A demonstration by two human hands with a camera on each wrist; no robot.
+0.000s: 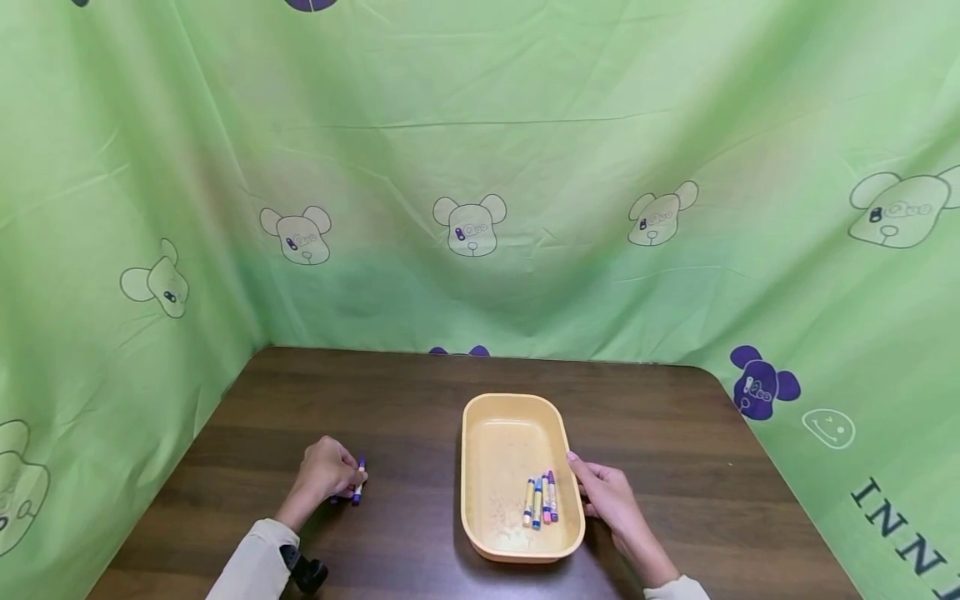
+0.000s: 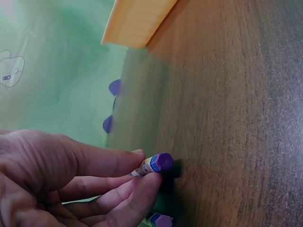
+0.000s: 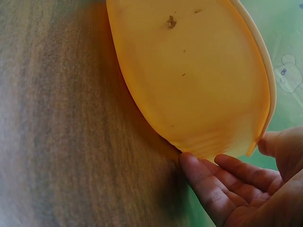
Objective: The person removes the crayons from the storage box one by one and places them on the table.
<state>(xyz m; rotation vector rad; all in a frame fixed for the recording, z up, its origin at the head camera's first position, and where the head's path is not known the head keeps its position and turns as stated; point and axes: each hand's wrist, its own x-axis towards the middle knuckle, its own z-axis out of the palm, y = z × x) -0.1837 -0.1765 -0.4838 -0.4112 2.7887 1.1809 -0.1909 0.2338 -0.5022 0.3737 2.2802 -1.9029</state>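
Observation:
My left hand (image 1: 327, 471) pinches a purple crayon (image 1: 357, 493) between thumb and fingertips, low over the left part of the table. In the left wrist view the purple end of this crayon (image 2: 163, 161) points out past the fingertips. A second crayon (image 2: 163, 220) with a pale purple end shows below the hand, mostly hidden. To the right, a yellow rectangular tray (image 1: 495, 450) stands on the table with several crayons (image 1: 537, 503) lying together inside. My right hand (image 1: 611, 500) holds its right side, thumb at the rim and fingers against the outer wall.
The dark wooden table (image 1: 405, 392) has rounded far corners. A green printed curtain (image 1: 480, 167) hangs behind it and along both sides. A black band (image 1: 303, 571) sits on the left wrist over a pale sleeve (image 1: 251, 567).

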